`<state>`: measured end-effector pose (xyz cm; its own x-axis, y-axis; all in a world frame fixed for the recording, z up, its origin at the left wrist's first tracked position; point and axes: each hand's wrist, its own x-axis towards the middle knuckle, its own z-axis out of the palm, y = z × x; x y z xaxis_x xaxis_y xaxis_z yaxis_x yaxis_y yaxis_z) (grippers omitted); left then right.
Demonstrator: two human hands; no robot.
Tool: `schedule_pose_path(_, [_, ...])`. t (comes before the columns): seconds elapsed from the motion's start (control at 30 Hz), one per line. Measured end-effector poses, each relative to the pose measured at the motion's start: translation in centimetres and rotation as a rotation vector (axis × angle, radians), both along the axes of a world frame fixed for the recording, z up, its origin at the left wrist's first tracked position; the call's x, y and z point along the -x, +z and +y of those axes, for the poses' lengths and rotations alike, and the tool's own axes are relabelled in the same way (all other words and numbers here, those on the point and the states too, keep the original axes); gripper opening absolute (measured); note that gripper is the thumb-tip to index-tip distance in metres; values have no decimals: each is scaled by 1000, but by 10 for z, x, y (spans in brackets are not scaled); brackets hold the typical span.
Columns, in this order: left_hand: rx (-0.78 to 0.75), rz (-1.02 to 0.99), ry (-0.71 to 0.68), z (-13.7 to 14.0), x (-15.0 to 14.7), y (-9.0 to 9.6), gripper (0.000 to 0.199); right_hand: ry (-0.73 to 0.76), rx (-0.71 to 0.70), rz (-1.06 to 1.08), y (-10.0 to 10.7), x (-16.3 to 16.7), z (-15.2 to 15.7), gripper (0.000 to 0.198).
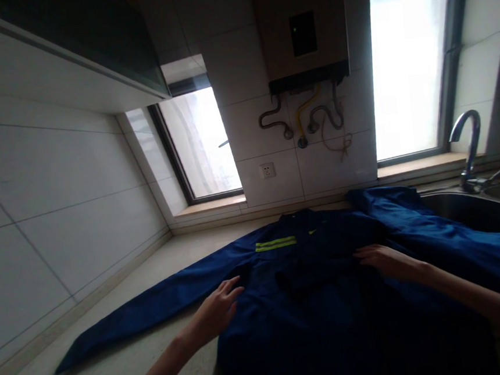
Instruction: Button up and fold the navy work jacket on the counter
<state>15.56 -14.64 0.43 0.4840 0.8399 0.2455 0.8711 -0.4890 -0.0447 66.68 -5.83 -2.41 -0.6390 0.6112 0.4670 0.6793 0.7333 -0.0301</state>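
Observation:
A dark blue long-sleeved jacket lies spread over the counter, its lower part reaching past the front edge. Two yellow-green stripes cross its chest, and one sleeve stretches out to the left. My left hand, with a bracelet at the wrist, is beside the jacket where that sleeve meets the body; its fingers are apart and hold nothing. On the jacket's right side rests my right hand, fingers stretched out over the cloth. More blue cloth lies to the right; whether it is a separate garment I cannot tell.
A sink with a curved faucet is at the right. The pale countertop runs to a tiled wall on the left. Overhead are a cabinet and a water heater with pipes, between two windows.

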Motion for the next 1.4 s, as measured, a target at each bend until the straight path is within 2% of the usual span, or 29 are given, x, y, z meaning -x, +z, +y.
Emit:
schedule_pose_path(0.1, [9, -28, -32, 13, -26, -2, 48, 116, 119, -104, 15, 26, -7, 44])
schedule_pose_path(0.2, [24, -60, -53, 35, -55, -7, 50, 183, 24, -133, 18, 73, -19, 35])
schedule_pose_path(0.3, [71, -121, -90, 59, -82, -16, 50, 247, -60, -170, 5, 126, -29, 27])
schedule_pose_path(0.37, [106, -131, -125, 73, -97, -24, 50, 234, -92, -187, -6, 155, -30, 27])
schedule_pose_path(0.43, [113, -104, -147, 82, -107, -31, 48, 189, -115, -206, -16, 174, -27, 33])
schedule_pose_path(0.5, [92, -77, -167, 88, -114, -34, 43, 155, -120, -233, -20, 182, -22, 27])
schedule_pose_path(0.6, [56, -155, -217, 90, -119, -30, 35, 144, -72, -232, -11, 180, -18, 16])
schedule_pose_path(0.67, [39, -349, -225, 88, -121, -20, 31, 143, -23, -137, 4, 171, -19, 21])
schedule_pose_path(0.77, [63, -701, -218, 77, -129, 3, 25, 144, 67, 168, 32, 153, -27, 28])
schedule_pose_path(0.83, [117, -838, -216, 65, -137, 22, 22, 142, 141, 384, 51, 139, -36, 28])
schedule_pose_path(0.93, [215, -944, -173, 45, -151, 48, 20, 139, 256, 582, 75, 122, -48, 26])
schedule_pose_path(1.03, [261, -992, -130, 29, -162, 65, 23, 143, 329, 685, 89, 112, -57, 27])
schedule_pose_path(1.23, [176, -912, -221, 7, -172, 69, 40, 76, 418, 845, 98, 105, -58, 24])
schedule_pose_path(1.4, [196, -970, -148, 5, -173, 64, 23, 128, 602, 974, 98, 100, -55, 33])
